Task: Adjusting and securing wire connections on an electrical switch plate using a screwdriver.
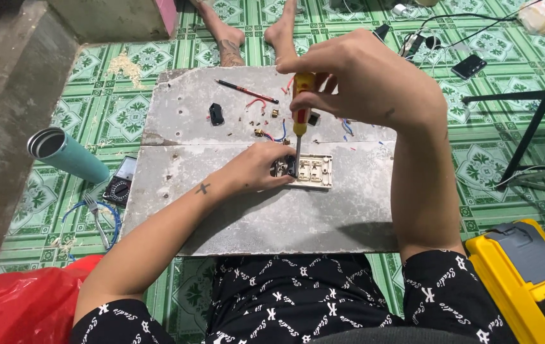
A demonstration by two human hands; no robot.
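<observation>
At the left edge lies a teal tumbler (68, 154). In the frame centre, the left hand (256, 169) presses its fingers on a cream switch plate (311, 171) on the grey board (253, 216). Above it, the right hand (362, 79) is closed around a yellow-red screwdriver (300, 105), tip down on the plate. A yellow case (527, 280) sits lower right.

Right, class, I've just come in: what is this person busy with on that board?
A person sits on the tiled floor with a grey board across the lap. The right hand grips a yellow and red screwdriver upright, its tip down in a cream switch plate. The left hand steadies the plate's left end. Loose wire bits, a small black part and a red pencil lie further up the board.
</observation>
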